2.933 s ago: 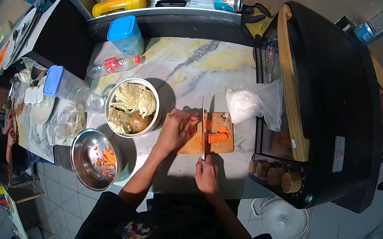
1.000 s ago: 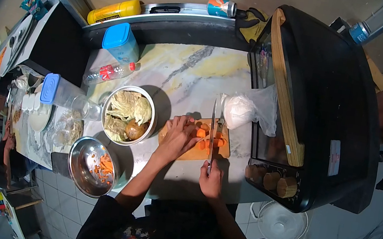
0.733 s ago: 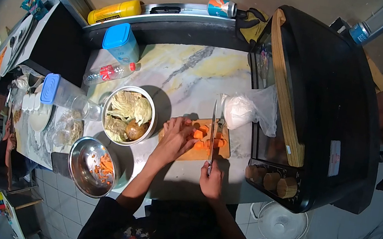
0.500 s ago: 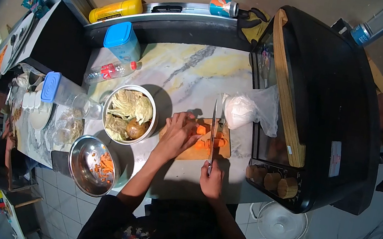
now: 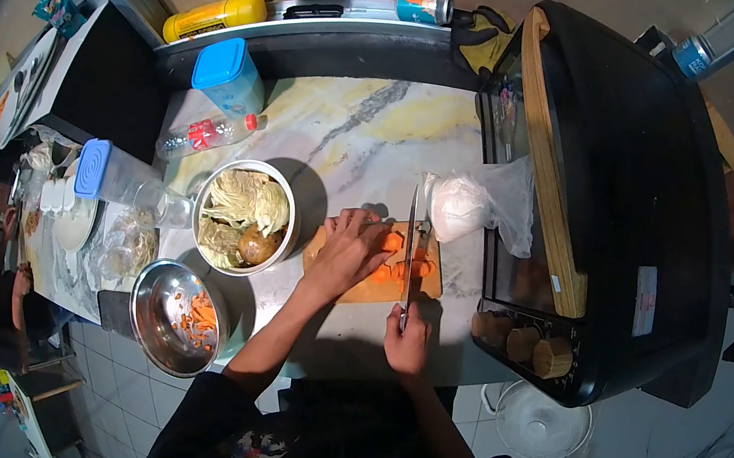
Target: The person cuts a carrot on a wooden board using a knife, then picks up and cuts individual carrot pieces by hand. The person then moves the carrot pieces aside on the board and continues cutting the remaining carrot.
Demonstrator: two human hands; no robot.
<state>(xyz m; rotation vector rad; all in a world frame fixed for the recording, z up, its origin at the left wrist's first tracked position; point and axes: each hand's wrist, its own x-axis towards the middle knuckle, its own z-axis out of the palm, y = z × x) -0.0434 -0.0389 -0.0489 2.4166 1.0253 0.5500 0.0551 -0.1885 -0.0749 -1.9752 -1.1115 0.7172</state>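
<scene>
- Your pot [image 5: 295,217] sits just left of the cutting board [image 5: 367,289]; it holds pale green cabbage leaves [image 5: 251,198] and 1 round brown vegetable [image 5: 257,246].
- The steel bowl [image 5: 155,305] stands at the counter's near edge, below the pot, with small orange carrot bits [image 5: 200,312] on its bottom.
- 2 blue-lidded tubs stand further left: the taller tub [image 5: 229,78] by the back ledge and the lying tub [image 5: 105,172] beside the pot (you cannot read their contents from here).
- A clear plastic bag [image 5: 463,208] with something white in it lies just right of the board, against the black oven [image 5: 614,202].
- The carrot pieces [image 5: 400,266] are on the cutting board, bright orange, cut into short chunks and bunched together.
- Your left hand [image 5: 351,252] lies over the carrot pieces, fingers curled down and pinning them to the board.
- Your right hand [image 5: 407,339] is wrapped tight around the handle of the knife [image 5: 411,236], whose blade runs away from you across the carrot, just right of your left fingertips.
</scene>
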